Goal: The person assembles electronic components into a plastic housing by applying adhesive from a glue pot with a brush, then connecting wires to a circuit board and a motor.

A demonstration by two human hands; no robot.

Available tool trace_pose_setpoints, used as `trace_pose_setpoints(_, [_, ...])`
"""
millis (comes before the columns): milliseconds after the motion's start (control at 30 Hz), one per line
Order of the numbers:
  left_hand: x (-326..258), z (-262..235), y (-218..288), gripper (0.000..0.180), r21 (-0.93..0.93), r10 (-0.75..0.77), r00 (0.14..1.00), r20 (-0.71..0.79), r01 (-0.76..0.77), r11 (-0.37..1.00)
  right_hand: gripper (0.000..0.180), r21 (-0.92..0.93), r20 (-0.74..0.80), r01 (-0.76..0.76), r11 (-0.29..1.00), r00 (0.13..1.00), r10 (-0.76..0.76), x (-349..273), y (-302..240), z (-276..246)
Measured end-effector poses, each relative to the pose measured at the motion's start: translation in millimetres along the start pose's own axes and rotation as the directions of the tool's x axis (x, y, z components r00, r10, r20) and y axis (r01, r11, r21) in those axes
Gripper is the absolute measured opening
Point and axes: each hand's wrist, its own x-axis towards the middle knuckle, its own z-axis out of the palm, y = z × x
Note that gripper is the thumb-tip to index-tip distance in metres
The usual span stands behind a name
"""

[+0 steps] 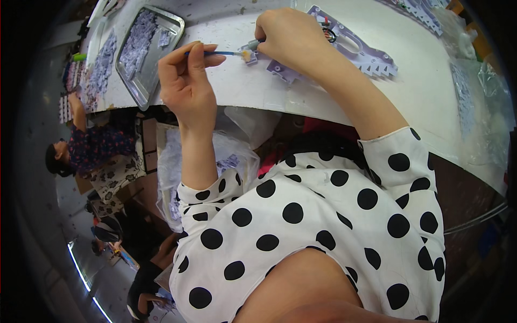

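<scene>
My left hand [188, 86] pinches a thin blue brush [227, 53] between thumb and fingers. Its yellowish tip touches or nearly touches a small lavender plastic part [252, 61] on the white table. My right hand [293, 40] is closed, back of the hand up, around a small grey cylindrical piece [254, 44] that sticks out at its fingertips beside the brush tip. Partly under that hand and wrist lies a lavender plastic housing [371, 60] with a toothed edge and an oblong opening. Coloured wires [329, 35] show in it.
A metal tray [175, 20] of small lavender parts stands at the left, with more parts [103, 64] loose beside it. Clear plastic bags [479, 107] lie at the right. Below the table edge is a lined container [169, 161]. Another person [105, 145] works at the far left.
</scene>
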Motion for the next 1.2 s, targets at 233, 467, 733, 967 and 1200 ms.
trace_pose_setpoints(233, [4, -8, 0, 0.011, -0.054, -0.031, 0.999, -0.039, 0.029, 0.998, 0.017, -0.001, 0.016, -0.020, 1.000, 1.000, 0.020, -1, -4, -2])
trace_pose_setpoints(467, [8, -11, 0, 0.012, 0.005, -0.024, 0.999, -0.033, 0.024, 1.000, 0.017, 0.027, -0.013, -0.005, 1.000, 1.000, 0.006, -2, -1, -1])
trace_pose_setpoints(733, [8, 1, -1, 0.012, 0.036, -0.005, 0.999, 0.043, 0.004, 0.999, 0.014, -0.036, -0.005, -0.005, 0.999, 1.000, 0.005, -3, -6, -4])
trace_pose_setpoints(967, [13, -5, 2, 0.012, 0.002, -0.005, 0.999, -0.033, 0.005, 1.000, 0.015, -0.040, -0.037, 0.037, 0.999, 0.999, -0.038, -2, -4, -2])
trace_pose_setpoints(1200, [16, -9, 5, 0.013, 0.027, 0.004, 1.000, -0.025, -0.003, 1.000, 0.014, -0.029, -0.024, 0.019, 0.999, 1.000, -0.019, -1, -4, -1])
